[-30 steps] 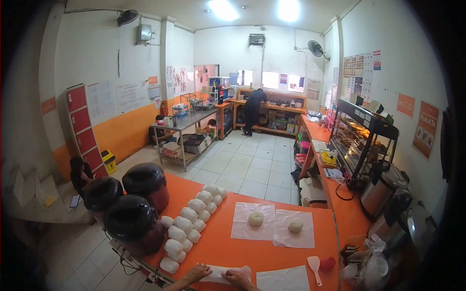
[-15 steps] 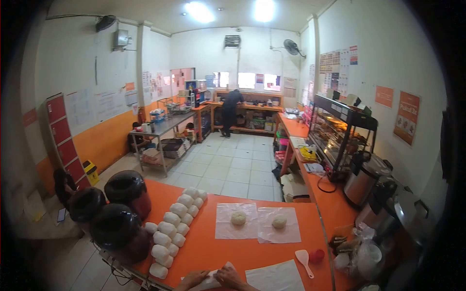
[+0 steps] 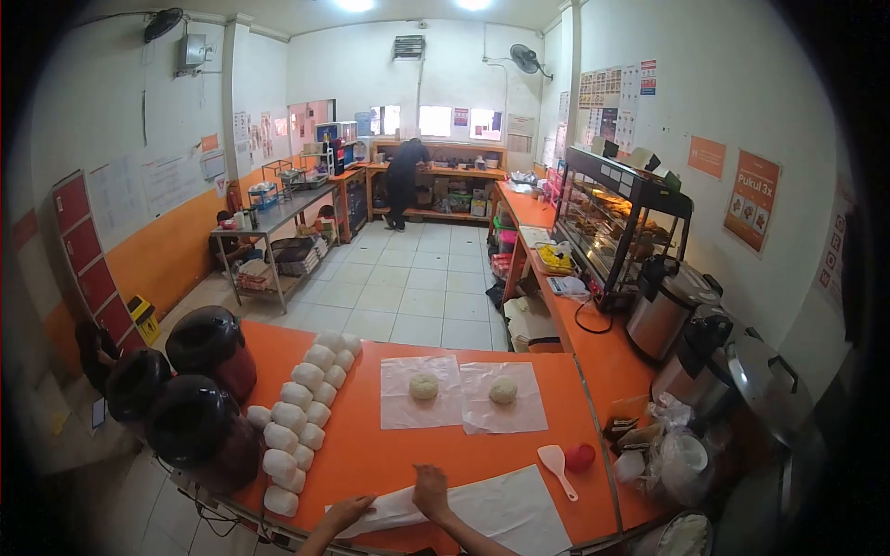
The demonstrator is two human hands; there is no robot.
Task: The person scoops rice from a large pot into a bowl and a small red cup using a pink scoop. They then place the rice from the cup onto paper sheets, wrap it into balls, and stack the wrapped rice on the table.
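My left hand (image 3: 352,509) pinches the end of a white paper wrapper (image 3: 397,511) at the table's near edge. With fingers curled, my right hand (image 3: 429,491) grips the same wrapper farther along; whatever is inside is hidden. Under and right of it lies a flat white paper sheet (image 3: 524,510). Beyond my hands, two round pale mounds, the left mound (image 3: 424,387) and the right mound (image 3: 502,390), look like rice and rest on separate paper squares. To the left, several white wrapped bundles (image 3: 290,417) are lined up in rows.
A white rice paddle (image 3: 557,471) and a red cup (image 3: 580,456) lie on the orange table (image 3: 371,449) at right. Large dark lidded containers (image 3: 206,431) stand at left. Rice cookers (image 3: 675,310) and a glass food warmer (image 3: 616,232) line the right counter. A person (image 3: 405,181) stands far back.
The camera view has shifted, so the scene sits farther left and higher. My hands have moved apart along the wrapper, and the right hand has risen into a closed fist.
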